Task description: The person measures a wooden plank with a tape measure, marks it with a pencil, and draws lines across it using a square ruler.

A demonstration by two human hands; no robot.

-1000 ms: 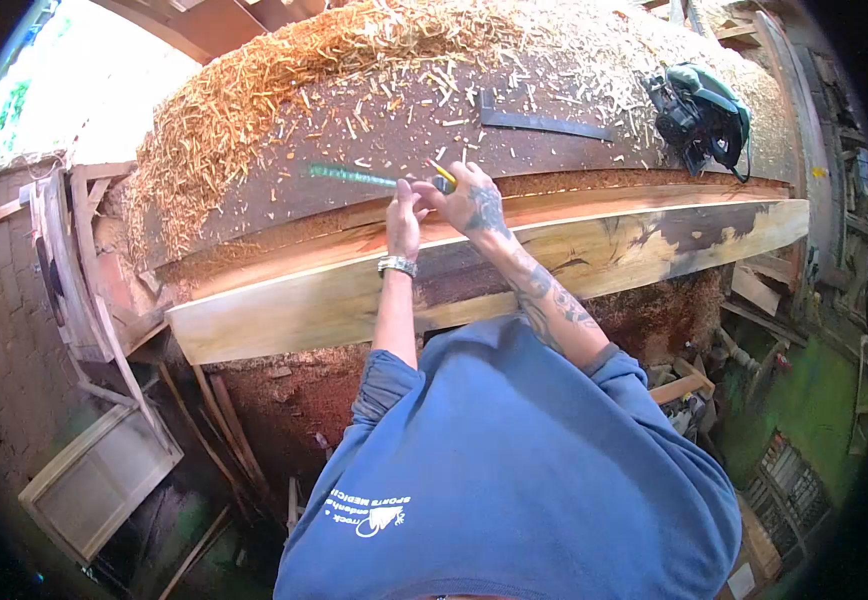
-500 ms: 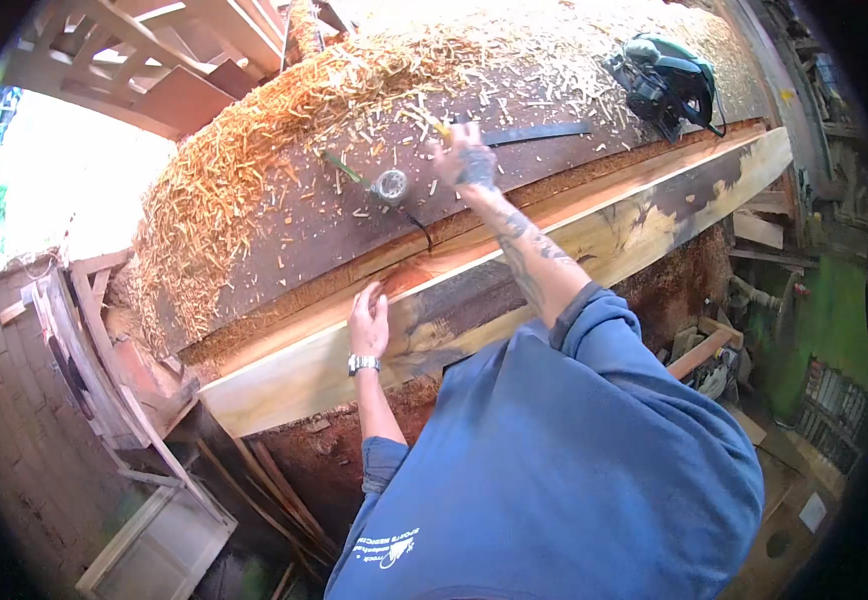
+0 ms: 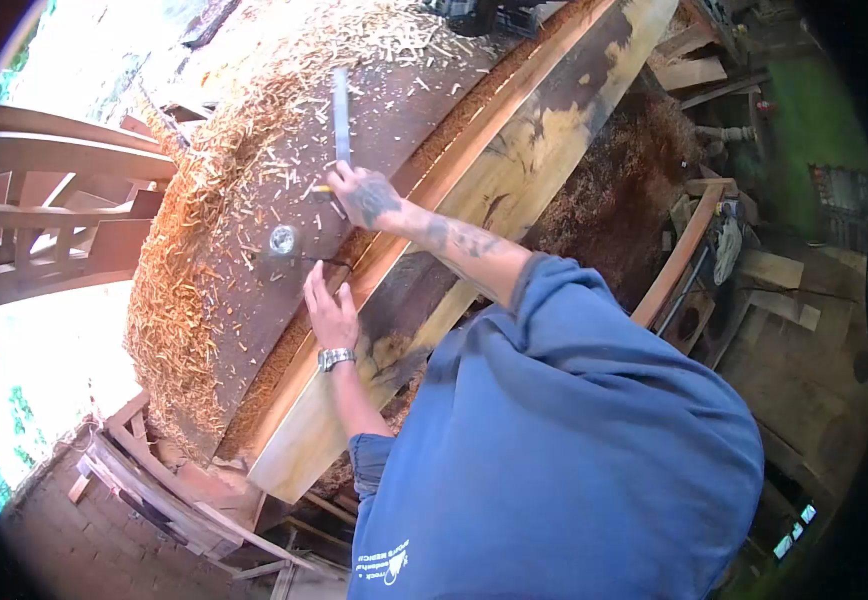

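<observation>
My right hand (image 3: 366, 197) is closed on a thin yellow stick that looks like a pencil (image 3: 321, 188); only one end shows past the fingers. Just beyond it lies a flat metal strip, like a ruler (image 3: 341, 110), close to the fingertips. My left hand (image 3: 332, 318), with a watch at the wrist, rests with fingers stretched out over the near edge of a long plank (image 3: 504, 165). The plank stands on edge, pale with dark patches. Near my left fingertips runs a dark cord (image 3: 326, 263), and a roll of clear tape (image 3: 282, 240) lies past it.
Wood shavings (image 3: 179, 340) are heaped along the far side of the brown work surface (image 3: 299, 215). A dark power tool (image 3: 474, 15) is partly cut off at the top. Wooden chair-like frames (image 3: 54, 210) stand at left, with timber offcuts (image 3: 689, 250) at right.
The view has turned, so the plank now slants more steeply. My right hand has come closer to my left hand. The power tool has shifted to the top edge of view.
</observation>
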